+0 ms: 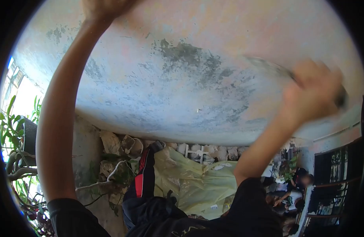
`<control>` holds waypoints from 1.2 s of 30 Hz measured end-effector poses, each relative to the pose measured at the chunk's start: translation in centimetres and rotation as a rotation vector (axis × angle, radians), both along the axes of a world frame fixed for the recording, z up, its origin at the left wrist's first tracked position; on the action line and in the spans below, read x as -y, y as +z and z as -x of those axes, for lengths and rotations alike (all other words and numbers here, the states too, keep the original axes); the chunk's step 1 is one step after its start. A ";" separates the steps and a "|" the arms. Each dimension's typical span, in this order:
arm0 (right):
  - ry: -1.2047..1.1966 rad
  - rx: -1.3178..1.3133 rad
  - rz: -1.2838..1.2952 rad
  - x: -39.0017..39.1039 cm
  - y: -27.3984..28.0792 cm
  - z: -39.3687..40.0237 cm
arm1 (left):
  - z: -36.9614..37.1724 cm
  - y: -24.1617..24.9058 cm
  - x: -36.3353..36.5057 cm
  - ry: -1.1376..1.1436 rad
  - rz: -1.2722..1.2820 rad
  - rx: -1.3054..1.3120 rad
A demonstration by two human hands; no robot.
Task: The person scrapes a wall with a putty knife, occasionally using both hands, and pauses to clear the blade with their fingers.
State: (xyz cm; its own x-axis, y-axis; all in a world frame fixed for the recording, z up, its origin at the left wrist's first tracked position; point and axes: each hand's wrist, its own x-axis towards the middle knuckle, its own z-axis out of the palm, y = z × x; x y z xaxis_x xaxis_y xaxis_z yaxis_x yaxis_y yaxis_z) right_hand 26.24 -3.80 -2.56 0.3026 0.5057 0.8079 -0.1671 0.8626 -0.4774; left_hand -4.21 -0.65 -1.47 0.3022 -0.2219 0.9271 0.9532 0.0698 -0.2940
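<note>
My right hand (312, 91) is closed around a scraper (269, 67), smeared by motion. Its thin blade points left towards the wall, and a dark handle end sticks out behind the fist. Paint has come off the pale wall (150, 91) in rough grey patches (182, 53) left of the blade. My left hand (105, 8) is raised to the upper left, at the wall, with its fingers cut off by the top of the view.
Below the wall lies a yellowish plastic sheet (190, 177) with rubble (219, 153) along its far edge. Potted plants (22, 134) stand at the left, bare branches (107, 179) near my leg. People (288, 197) sit at the lower right beside a dark barred window (332, 177).
</note>
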 end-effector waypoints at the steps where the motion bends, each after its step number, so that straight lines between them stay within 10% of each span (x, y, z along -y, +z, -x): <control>1: -0.196 0.024 0.052 -1.5 -1.2 1.7 | -0.4 -0.1 0.4 0.005 0.037 0.020; 6: 0.245 -0.041 -0.052 1.6 0.4 -1.7 | 0.9 0.1 -0.5 0.030 -0.022 -0.054; 10: -0.054 -0.082 -0.141 -2.4 -0.8 0.1 | -0.2 0.1 0.1 -0.002 0.018 -0.001; 14: 0.415 -0.095 -0.117 -0.7 -2.5 -2.0 | 1.9 0.3 -0.6 0.041 -0.033 -0.034; 17: -0.859 0.368 -0.363 -6.3 -5.5 -2.3 | 3.7 0.0 -1.5 0.064 0.092 -0.053; 19: -0.128 0.134 0.074 -5.4 -6.9 1.5 | 3.9 0.0 -1.6 0.063 0.109 -0.070; 25: 0.346 0.283 0.295 3.6 -12.0 -2.0 | 0.3 0.4 0.0 0.107 0.128 -0.030; 36: -0.361 0.656 0.714 22.9 -28.1 -17.8 | -2.3 0.0 2.2 -0.044 0.143 -0.011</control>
